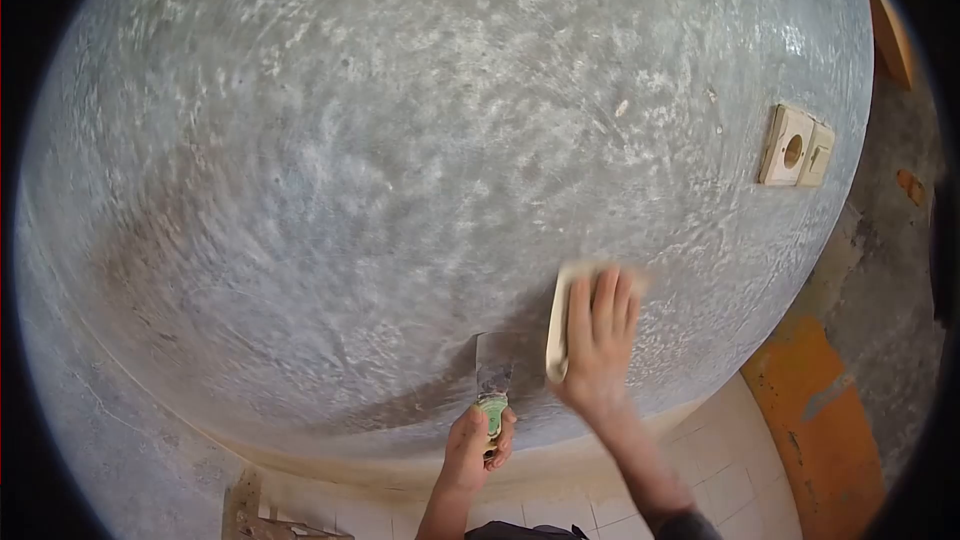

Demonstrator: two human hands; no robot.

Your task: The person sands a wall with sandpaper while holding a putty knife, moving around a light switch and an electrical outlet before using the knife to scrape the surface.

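Note:
My left hand (477,443) is wrapped round the green handle of a putty knife (494,365), its metal blade pointing up in front of the wall. To the right of it, my right hand (603,335) presses a flat cream-coloured pad (556,340) to the mottled grey wall (400,170). The fingers lie over the pad's face and cover most of it, with its left edge and top showing. Slight blur surrounds the fingertips and the pad's upper right corner.
A socket and switch plate (795,148) is fixed to the wall at right. Past the wall's right edge is an orange-painted patch (815,420) on grey plaster. Pale floor tiles (725,485) lie below, and a wooden piece (241,505) stands at the lower left.

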